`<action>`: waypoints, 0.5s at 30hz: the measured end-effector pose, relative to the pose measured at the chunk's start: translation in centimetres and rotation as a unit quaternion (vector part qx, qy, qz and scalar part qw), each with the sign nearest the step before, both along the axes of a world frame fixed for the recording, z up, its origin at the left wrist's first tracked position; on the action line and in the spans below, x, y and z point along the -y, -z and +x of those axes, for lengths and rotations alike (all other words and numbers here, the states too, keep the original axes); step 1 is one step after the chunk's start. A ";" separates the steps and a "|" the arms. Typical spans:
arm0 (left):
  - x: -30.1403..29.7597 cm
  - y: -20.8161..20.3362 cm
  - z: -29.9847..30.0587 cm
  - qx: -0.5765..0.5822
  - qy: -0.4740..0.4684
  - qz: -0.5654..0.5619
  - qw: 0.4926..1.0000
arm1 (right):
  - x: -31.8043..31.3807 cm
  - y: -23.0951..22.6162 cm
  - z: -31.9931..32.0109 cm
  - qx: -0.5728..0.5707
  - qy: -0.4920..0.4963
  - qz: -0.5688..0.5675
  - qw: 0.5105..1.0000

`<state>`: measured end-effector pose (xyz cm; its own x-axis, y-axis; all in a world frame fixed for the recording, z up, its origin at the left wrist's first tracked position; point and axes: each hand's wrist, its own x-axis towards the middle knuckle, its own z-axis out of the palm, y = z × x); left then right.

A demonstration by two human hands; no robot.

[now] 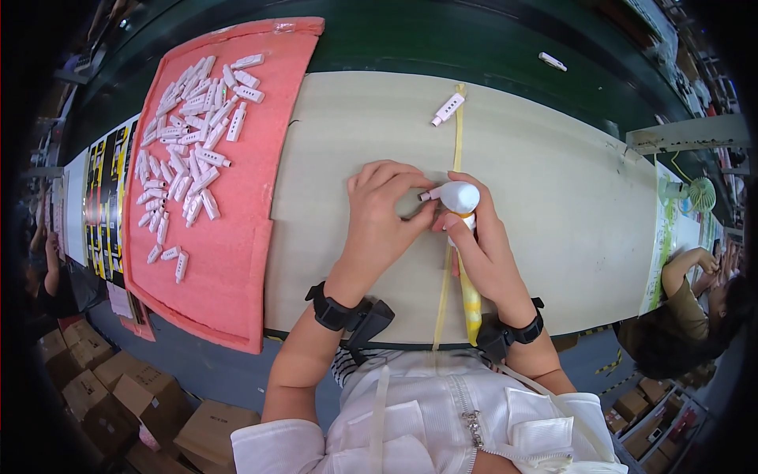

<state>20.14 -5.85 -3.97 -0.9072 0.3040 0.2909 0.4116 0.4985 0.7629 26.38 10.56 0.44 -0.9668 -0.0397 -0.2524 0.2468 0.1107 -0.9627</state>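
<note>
My left hand (381,207) is closed in a pinch on a small pale pink device (429,194), its dark-tipped end showing past the fingers. Against it, my right hand (488,241) grips a tool with a round white end (459,196); the tool's kind is unclear. Below the right hand, a yellow-and-white wrapped length (471,304) reaches toward the bench's front edge. Fingers partly cover both held things. Farther away, another pale device (448,110) with a row of dark marks lies on the beige work surface (347,118).
At left, a pink foam-lined tray (229,292) holds a pile of similar pale devices (193,134). Beyond the bench, one device (553,62) lies on a green belt (474,47). A small green fan (699,194) and a person (687,316) are at right. Cardboard boxes (150,395) stand lower left.
</note>
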 end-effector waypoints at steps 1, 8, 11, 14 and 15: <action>0.1 0.1 -0.1 -0.007 -0.005 -0.003 1.000 | 0.0 -0.1 0.0 0.005 -0.009 0.019 1.000; 0.7 0.4 -0.5 -0.016 0.017 -0.008 1.000 | 0.5 -0.3 0.0 -0.067 0.019 0.089 0.994; 0.6 0.7 -0.5 -0.006 0.023 -0.002 1.000 | 0.7 -0.3 -0.1 -0.091 0.016 0.110 0.990; 0.4 1.1 -0.7 -0.038 0.017 0.033 0.999 | 0.8 -0.6 -0.6 -0.034 -0.018 0.110 0.993; 0.4 1.0 -0.7 -0.039 0.018 0.034 0.999 | 0.6 -0.3 -0.6 -0.036 -0.015 0.101 0.994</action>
<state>19.48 -6.22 -4.99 -0.8701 0.3131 0.3807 0.4874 0.4313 0.7592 25.75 9.93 0.71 -0.9817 -0.0253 -0.1888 0.1719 0.3097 -0.9352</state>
